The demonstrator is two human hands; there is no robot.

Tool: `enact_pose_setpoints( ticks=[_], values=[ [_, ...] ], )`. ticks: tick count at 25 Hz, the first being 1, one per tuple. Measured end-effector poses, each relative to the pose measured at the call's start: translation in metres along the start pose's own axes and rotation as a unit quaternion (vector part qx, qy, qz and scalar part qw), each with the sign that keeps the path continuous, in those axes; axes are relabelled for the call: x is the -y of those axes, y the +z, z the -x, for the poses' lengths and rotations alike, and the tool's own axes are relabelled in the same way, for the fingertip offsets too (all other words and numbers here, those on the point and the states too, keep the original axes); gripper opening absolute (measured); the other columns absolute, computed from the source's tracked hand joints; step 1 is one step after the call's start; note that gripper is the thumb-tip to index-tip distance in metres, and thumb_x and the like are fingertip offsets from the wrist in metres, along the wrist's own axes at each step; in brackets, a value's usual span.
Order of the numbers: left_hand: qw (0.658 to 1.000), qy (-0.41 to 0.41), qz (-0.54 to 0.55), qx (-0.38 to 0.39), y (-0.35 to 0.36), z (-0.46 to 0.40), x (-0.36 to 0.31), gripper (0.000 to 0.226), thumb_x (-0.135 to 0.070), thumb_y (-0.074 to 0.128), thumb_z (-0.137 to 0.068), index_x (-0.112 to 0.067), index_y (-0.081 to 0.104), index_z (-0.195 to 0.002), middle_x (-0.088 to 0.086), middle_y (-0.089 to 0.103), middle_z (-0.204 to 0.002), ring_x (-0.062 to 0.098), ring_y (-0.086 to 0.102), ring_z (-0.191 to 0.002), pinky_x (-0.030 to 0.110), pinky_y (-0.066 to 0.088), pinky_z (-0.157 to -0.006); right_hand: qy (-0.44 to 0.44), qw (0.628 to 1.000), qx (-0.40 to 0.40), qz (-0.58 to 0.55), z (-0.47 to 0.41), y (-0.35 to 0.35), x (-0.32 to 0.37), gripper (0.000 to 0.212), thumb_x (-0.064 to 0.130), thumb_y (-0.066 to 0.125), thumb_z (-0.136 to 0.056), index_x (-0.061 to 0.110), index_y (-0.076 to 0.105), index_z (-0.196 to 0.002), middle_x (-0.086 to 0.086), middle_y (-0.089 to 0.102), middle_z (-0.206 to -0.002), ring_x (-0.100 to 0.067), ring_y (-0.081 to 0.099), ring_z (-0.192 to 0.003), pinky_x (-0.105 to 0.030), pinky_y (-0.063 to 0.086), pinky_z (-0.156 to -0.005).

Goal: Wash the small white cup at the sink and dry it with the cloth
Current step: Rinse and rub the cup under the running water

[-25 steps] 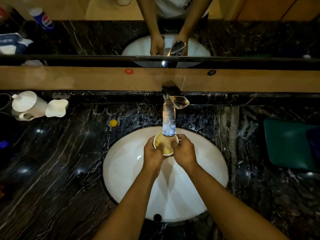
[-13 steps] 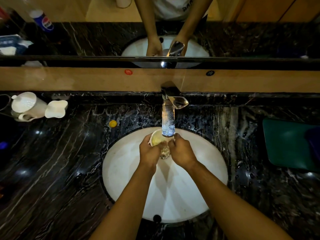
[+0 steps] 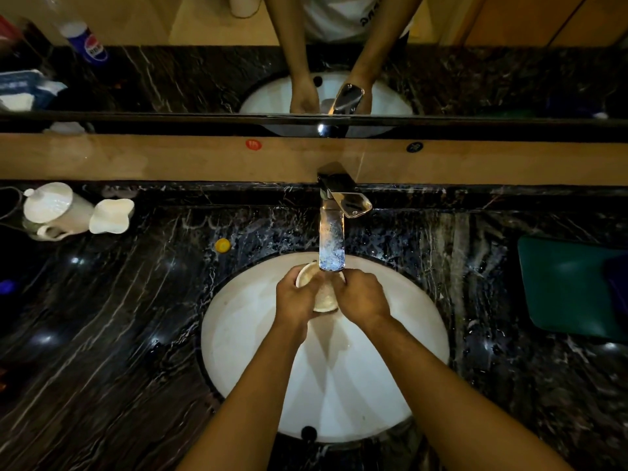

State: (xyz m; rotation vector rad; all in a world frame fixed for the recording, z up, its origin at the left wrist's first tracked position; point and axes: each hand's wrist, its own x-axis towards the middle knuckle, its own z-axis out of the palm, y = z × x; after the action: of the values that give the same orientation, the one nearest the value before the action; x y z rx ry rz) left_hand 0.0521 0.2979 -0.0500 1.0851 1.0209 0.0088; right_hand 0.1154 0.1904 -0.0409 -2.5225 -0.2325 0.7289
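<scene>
Dimly lit, black marble counter (image 3: 112,334), white oval sink (image 3: 244,334), mirror (image 3: 170,62) behind.

A Pepsi logo shows on the bottle (image 3: 89,42) reflected in the mirror.

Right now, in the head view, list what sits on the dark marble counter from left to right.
White lidded pot → small white dish → yellow cap → small white cup held by both hands under the tap over the sink → green mat.
</scene>
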Motion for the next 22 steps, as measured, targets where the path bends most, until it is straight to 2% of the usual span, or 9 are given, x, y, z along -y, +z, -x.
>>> enact_pose_setpoints(
  ticks=[3,7,10,12,14,16,18,20,22],
  values=[
    [0.999,-0.019,-0.015,0.047,-0.006,-0.001,-0.004,0.016,-0.01,0.066,-0.093,-0.02,0.073,-0.105,0.017,0.074,-0.102,0.038,0.073,-0.089,0.051,0.062,-0.06,-0.065,0.995,0.019,-0.074,0.001,-0.003,0.0,0.028,0.028,0.048,-0.103,0.011,0.064,-0.119,-0.013,0.072,-0.11,-0.029,0.068,-0.097,-0.038,0.057,-0.08],
    [1.0,-0.01,0.002,0.028,-0.006,-0.003,0.0,0.028,0.005,0.055,-0.093,-0.012,0.068,-0.111,0.022,0.073,-0.106,0.043,0.071,-0.092,0.057,0.062,-0.07,-0.054,0.987,0.045,-0.144,0.006,0.004,-0.002,0.031,0.006,0.042,-0.099,0.006,0.055,-0.127,-0.01,0.066,-0.108,-0.01,0.061,-0.076,-0.005,0.043,-0.05],
    [1.0,0.002,0.029,-0.004,-0.005,-0.003,0.004,0.031,0.006,0.058,-0.091,-0.015,0.07,-0.111,0.016,0.076,-0.105,0.034,0.073,-0.091,0.042,0.06,-0.065,0.006,0.965,0.045,-0.26,0.012,0.013,0.003,0.041,0.002,0.04,-0.096,0.009,0.042,-0.136,-0.01,0.065,-0.109,-0.014,0.063,-0.075,-0.023,0.054,-0.055],
    [0.999,0.024,0.013,-0.018,-0.003,-0.004,0.005,0.028,0.0,0.053,-0.098,-0.02,0.07,-0.109,0.012,0.076,-0.1,0.025,0.075,-0.079,0.037,0.058,-0.057,0.021,0.958,0.044,-0.283,0.012,0.016,0.005,0.038,0.002,0.039,-0.096,0.014,0.043,-0.132,-0.005,0.066,-0.096,-0.013,0.066,-0.06,-0.031,0.054,-0.05],
    [0.998,0.045,-0.016,-0.029,-0.002,-0.004,0.005,0.026,-0.009,0.048,-0.104,-0.021,0.07,-0.108,0.013,0.075,-0.096,0.023,0.073,-0.069,0.04,0.06,-0.055,0.036,0.96,0.046,-0.272,0.01,0.016,0.005,0.021,0.01,0.04,-0.1,0.017,0.046,-0.119,-0.005,0.067,-0.087,-0.013,0.065,-0.045,-0.03,0.053,-0.041],
    [0.996,0.064,-0.054,-0.032,-0.003,-0.004,0.003,0.024,-0.013,0.05,-0.104,-0.021,0.071,-0.111,0.009,0.075,-0.101,0.026,0.074,-0.08,0.046,0.064,-0.061,0.057,0.973,0.047,-0.22,0.005,0.011,0.007,0.011,0.024,0.044,-0.1,0.019,0.048,-0.109,-0.006,0.069,-0.083,-0.021,0.07,-0.047,-0.037,0.059,-0.043],
    [0.994,0.076,-0.072,-0.01,-0.007,-0.004,0.001,0.025,-0.01,0.056,-0.101,-0.027,0.074,-0.105,0.0,0.077,-0.099,0.024,0.074,-0.088,0.048,0.064,-0.066,0.041,0.995,0.035,-0.09,0.001,0.004,0.007,0.02,0.034,0.045,-0.1,0.017,0.051,-0.11,-0.01,0.072,-0.087,-0.03,0.074,-0.065,-0.044,0.063,-0.058],
    [0.991,0.084,-0.103,0.019,-0.011,-0.005,-0.003,0.035,-0.002,0.061,-0.094,-0.034,0.075,-0.093,-0.01,0.078,-0.089,0.02,0.073,-0.09,0.043,0.063,-0.072,0.0,1.0,0.009,0.028,-0.002,0.0,0.003,0.032,0.042,0.046,-0.101,0.016,0.06,-0.114,-0.013,0.074,-0.098,-0.035,0.071,-0.086,-0.038,0.057,-0.07],
    [0.988,0.087,-0.127,0.029,-0.015,-0.007,-0.005,0.036,0.0,0.069,-0.085,-0.035,0.074,-0.089,-0.012,0.077,-0.086,0.017,0.072,-0.088,0.03,0.062,-0.067,-0.032,0.999,0.007,0.043,-0.002,-0.003,0.0,0.036,0.043,0.046,-0.102,0.015,0.066,-0.113,-0.015,0.074,-0.103,-0.036,0.069,-0.092,-0.035,0.05,-0.07]
  ],
)
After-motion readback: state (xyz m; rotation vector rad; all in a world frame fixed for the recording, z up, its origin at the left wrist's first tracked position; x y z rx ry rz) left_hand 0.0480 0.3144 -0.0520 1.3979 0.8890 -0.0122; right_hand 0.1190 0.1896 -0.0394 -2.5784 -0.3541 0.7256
